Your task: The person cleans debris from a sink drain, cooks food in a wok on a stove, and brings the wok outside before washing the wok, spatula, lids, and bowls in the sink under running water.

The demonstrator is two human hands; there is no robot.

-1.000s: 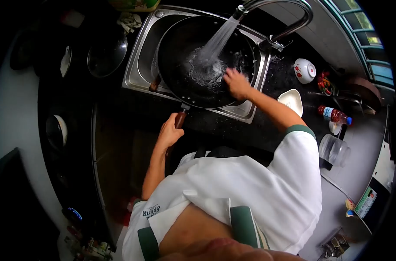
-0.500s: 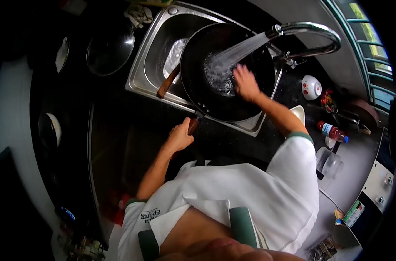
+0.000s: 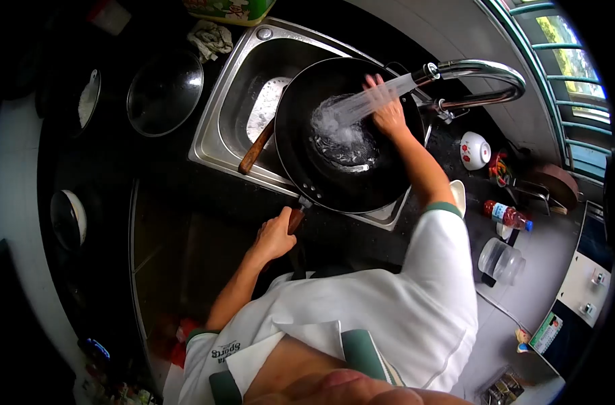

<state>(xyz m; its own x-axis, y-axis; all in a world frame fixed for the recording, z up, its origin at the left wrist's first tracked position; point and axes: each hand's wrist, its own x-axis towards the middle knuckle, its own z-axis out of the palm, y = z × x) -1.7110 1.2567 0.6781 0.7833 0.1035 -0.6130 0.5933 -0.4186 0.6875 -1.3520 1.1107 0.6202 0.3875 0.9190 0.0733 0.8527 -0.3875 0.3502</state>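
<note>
A large black wok rests over the steel sink, with water pooled in its middle. My left hand is wrapped round the wok's wooden handle. Inside the wok, near its far right side, my right hand lies spread, partly behind the stream of water. That stream runs from the curved faucet at the upper right. Another wooden handle sticks out beside the wok, over the sink's left part; what it belongs to is hidden under the wok.
On the right stand a white flowered bowl, a red bottle, a clear jar and a pale dish. A glass lid and a crumpled cloth lie left of the sink. Window bars are at the upper right.
My right hand has moved from the wok's middle right toward its far side, behind the stream. The wok sits farther right over the sink than at first. My left hand keeps its hold.
</note>
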